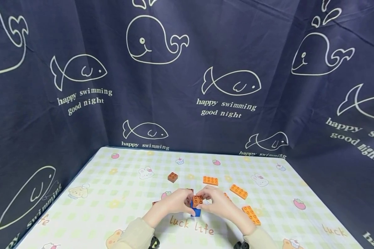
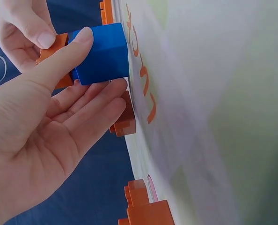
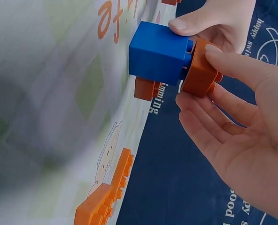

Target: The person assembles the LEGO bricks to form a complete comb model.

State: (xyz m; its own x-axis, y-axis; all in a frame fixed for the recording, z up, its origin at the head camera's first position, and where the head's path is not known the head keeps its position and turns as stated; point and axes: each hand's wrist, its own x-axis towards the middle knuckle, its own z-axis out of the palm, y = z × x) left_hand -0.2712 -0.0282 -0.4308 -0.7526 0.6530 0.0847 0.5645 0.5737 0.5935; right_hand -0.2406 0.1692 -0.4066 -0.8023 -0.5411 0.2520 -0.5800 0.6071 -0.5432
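Note:
A tall blue toy brick (image 1: 195, 212) stands on the tablecloth in front of the person. My left hand (image 1: 177, 201) holds it, thumb on one side and fingers on the other. Over its top is a smaller brownish-orange brick (image 3: 198, 70), pinched between the thumb and fingers of my right hand (image 1: 219, 203). In the right wrist view that brick sits tilted on the blue brick (image 3: 157, 52), and some of the blue studs show in the gap between them.
A brown brick (image 1: 173, 177) lies farther back. Orange bricks rest behind and to the right, among them a flat one (image 1: 210, 180), another (image 1: 238, 191) and a nearer one (image 1: 251, 215). More bricks are partly hidden by the hands. A dark curtain (image 1: 180, 114) hangs behind the table.

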